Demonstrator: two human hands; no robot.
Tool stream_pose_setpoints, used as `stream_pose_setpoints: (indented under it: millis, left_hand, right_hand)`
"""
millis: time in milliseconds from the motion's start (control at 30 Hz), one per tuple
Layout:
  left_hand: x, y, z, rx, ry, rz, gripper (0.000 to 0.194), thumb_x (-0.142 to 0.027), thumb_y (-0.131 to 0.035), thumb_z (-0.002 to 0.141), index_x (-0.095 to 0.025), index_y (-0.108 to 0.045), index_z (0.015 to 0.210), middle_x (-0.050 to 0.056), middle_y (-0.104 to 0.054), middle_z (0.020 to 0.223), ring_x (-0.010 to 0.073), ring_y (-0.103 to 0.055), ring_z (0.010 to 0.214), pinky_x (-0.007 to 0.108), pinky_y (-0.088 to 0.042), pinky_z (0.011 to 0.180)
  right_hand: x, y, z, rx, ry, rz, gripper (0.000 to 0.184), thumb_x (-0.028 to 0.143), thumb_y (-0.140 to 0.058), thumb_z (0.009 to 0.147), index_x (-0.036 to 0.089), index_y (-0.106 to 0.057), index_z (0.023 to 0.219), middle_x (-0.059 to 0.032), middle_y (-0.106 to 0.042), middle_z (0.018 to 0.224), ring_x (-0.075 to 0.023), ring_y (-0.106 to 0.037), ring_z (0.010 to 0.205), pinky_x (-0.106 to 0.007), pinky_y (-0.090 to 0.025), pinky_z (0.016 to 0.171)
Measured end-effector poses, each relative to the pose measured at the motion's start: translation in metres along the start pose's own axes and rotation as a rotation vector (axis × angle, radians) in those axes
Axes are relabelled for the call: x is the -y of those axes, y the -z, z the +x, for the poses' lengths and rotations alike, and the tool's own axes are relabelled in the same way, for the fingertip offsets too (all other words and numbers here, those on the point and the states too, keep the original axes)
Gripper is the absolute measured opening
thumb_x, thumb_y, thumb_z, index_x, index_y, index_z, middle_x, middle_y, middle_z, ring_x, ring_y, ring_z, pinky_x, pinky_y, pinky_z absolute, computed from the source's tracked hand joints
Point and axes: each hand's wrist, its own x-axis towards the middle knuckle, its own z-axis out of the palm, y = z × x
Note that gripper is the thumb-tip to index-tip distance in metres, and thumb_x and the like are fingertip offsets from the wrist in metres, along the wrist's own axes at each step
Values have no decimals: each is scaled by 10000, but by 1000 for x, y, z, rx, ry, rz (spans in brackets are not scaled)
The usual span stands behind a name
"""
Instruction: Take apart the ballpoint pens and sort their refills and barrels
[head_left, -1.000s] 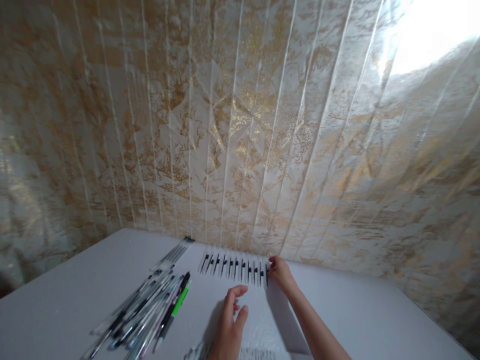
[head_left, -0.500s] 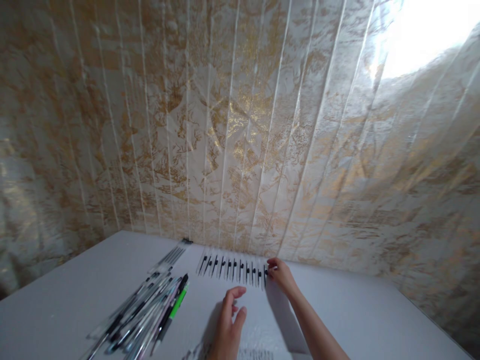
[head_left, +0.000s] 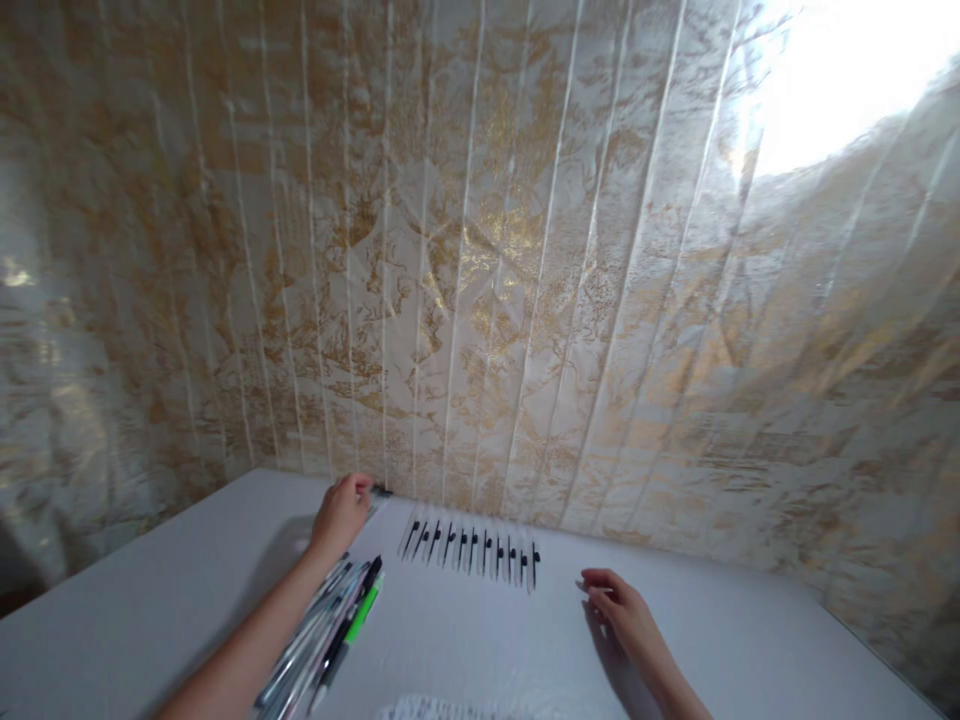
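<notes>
My left hand [head_left: 341, 515] is over the far left of the table, its fingers pinched together beside the black ends [head_left: 381, 491] of a group of thin sticks. Whatever lies between those fingers is hidden. My right hand [head_left: 622, 605] hovers near the table at the right, fingers loosely apart, holding nothing I can see. Between the hands runs a row of slim clear pieces with black parts [head_left: 472, 552], set side by side near the back edge. They look like pen parts, but are too small to name surely.
A heap of pens [head_left: 311, 640] lies at the front left, partly behind my left forearm. A green and dark pen [head_left: 364, 612] rests on its right side. At the bottom edge sits a white patterned thing [head_left: 427, 708]. A gold-patterned curtain [head_left: 480, 300] hangs behind the white table [head_left: 495, 650].
My left hand has moved from the front middle to the far left sticks. My right hand has left the row's right end, drawing back and to the right.
</notes>
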Motion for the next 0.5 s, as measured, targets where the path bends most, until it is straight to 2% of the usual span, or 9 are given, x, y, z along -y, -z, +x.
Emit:
stream_pose_setpoints:
  millis: [100,233,367,500]
  left_hand:
    - [23,17,24,54,88,214,321,-332,-605,919,-178,-571,1199,77,-594,1223,234,-613,1038,443,-530,865]
    - [37,10,27,126,135,396,320,-328,-603,920,-179,-570,1202,79,-595,1223,232,-614,1038,438,-532,865]
    - [45,2,26,161,141,449,317,-336,-600,921,-175,-575,1192,75,-604,1204,230,-620,1025,432,-535,856]
    - [52,5,30,168,135,418,306,-349,-591,927,-163,-585,1170,67,-623,1160,217,-636,972,412,-549,822]
  right_hand:
    - [-7,9,-19,-63,60,79,304,425,-512,656,202,-659,800,-118,-724,817,-258,-666,720,-329,-519,627]
    - [-6,6,-27,-103,115,23,308,449,-505,668,202,-659,768,-96,-701,730,-256,-632,655,-346,-494,626]
    - [-7,3,-27,-114,147,16,298,426,-483,692,194,-654,769,-92,-694,726,-251,-623,663,-340,-474,638]
    - [-12,3,-26,-121,174,49,284,419,-500,701,190,-657,759,-74,-680,700,-238,-609,644,-324,-456,617]
